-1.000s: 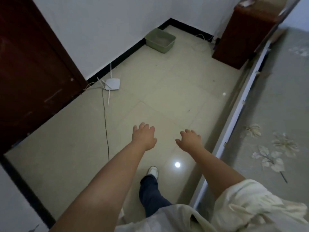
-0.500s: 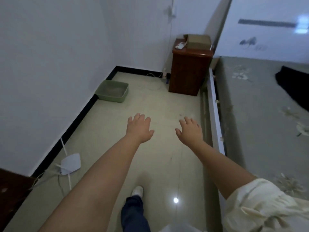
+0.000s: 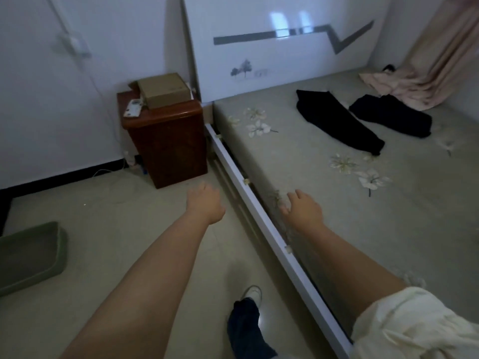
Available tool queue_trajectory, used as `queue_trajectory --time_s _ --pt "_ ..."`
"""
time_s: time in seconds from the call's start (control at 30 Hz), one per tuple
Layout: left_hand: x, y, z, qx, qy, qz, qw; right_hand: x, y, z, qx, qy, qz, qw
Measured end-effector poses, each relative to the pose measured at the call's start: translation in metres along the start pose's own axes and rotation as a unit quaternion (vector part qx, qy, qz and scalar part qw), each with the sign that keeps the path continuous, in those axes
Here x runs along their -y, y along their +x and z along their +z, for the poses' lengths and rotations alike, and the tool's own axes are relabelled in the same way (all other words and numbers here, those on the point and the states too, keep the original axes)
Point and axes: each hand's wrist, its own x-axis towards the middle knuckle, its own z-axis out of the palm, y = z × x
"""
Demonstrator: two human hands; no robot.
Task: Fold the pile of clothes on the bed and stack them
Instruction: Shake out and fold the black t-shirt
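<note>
Two black crumpled garments lie on the grey flowered bed; our left hand and right hand hover with loose, empty grips.

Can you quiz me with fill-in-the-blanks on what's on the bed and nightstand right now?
1. The two dark garments lie on the grey floral ____.
2. The brown cardboard box sits on the reddish wooden ____.
3. Left hand and right hand both hold ____.
4. The pink curtain drapes onto the bed's far ____ corner.

Missing words: bed; nightstand; nothing; right
</note>
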Motion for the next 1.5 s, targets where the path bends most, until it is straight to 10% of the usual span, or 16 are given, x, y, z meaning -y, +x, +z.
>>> queue_trajectory --time_s 0.9,1.5 --pt "-0.162 0.818 -0.087 0.029 0.073 0.382 0.921 -0.154 0.684 -0.053 0.039 0.1 0.305 0.946" --pt "-0.235 0.92 0.081 0.011 -0.063 0.423 0.904 -0.324 0.801 0.071 -0.046 0.052 0.362 0.929"
